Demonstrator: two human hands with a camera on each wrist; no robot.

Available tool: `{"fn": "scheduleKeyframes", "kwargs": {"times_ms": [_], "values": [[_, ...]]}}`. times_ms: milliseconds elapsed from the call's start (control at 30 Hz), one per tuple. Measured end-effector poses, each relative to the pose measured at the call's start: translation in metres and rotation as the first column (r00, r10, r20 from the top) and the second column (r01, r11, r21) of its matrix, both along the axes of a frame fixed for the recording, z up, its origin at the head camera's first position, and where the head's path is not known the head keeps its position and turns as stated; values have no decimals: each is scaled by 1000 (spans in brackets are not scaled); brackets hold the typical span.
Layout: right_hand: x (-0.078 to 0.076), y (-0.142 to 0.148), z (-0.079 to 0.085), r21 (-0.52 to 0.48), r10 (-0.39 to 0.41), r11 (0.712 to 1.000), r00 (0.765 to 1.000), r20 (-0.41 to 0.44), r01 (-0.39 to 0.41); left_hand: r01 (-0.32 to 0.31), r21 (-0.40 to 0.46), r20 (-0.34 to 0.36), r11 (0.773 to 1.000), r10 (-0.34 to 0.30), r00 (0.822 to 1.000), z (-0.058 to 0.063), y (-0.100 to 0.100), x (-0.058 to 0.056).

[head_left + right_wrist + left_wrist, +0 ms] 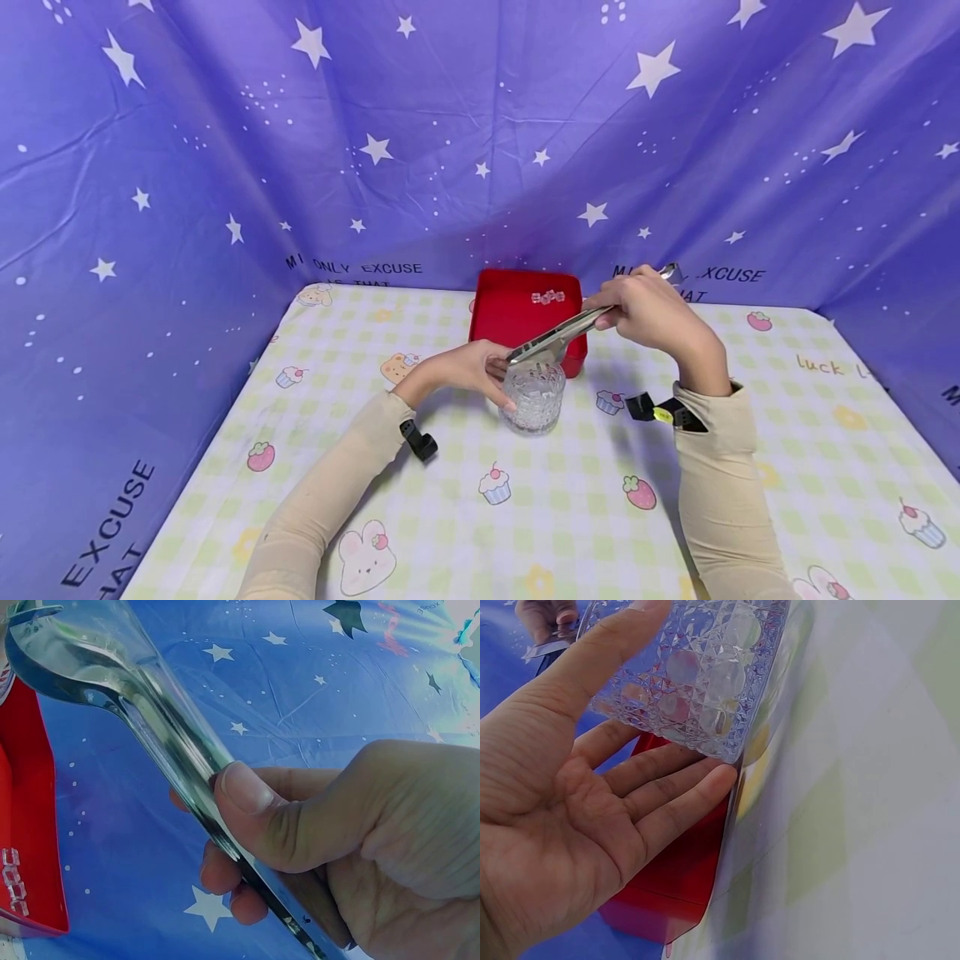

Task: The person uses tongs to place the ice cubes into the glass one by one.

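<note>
A clear cut-glass tumbler [534, 402] stands on the checked tablecloth. My left hand [474, 371] holds it from the left, thumb on the near side and fingers around the far side; the left wrist view shows the thumb along the faceted wall of the tumbler [694, 682]. Shiny metal tongs [562, 332] are gripped by my right hand [648, 308], slanting down to the left with their tips over the tumbler's mouth. In the right wrist view, thumb and fingers pinch the arms of the tongs [176, 765], and a rounded, spoon-like tip shows at upper left.
Just behind the tumbler sits a red tray [502, 312], with several small clear cubes [548, 297] in its far right part. A purple star-patterned curtain [420, 125] encloses the table's back and sides. Black wrist straps hang at both sleeves.
</note>
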State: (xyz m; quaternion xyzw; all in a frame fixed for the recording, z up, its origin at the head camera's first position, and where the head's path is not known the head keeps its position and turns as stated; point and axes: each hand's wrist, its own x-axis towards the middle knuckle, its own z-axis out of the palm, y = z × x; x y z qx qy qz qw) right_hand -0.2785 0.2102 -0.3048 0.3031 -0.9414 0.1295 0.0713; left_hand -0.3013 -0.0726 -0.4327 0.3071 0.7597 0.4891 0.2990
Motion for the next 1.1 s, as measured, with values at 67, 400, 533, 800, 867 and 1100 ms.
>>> {"fn": "scheduleKeyframes", "kwargs": {"times_ms": [67,400,533,800,867,1100], "values": [[0,0,0,-7,6,1000,1000,-14,-6,-4,-14,-4,1000,4,1000,1,0,0],[-2,10,0,-109,-116,990,970,-213,94,53,18,-24,998,-52,998,1,1,-1],[-4,11,0,-167,-188,974,952,-240,150,70,31,-39,997,-69,997,0,1,-1],[-15,10,-8,-218,-271,954,908,-321,208,77,38,-32,996,-76,997,3,3,2],[-21,9,-10,-197,-277,955,899,-339,220,79,37,-33,996,-78,996,3,3,2],[-45,3,-15,-68,-238,971,881,-408,231,79,33,-46,996,-78,996,3,3,2]]}}
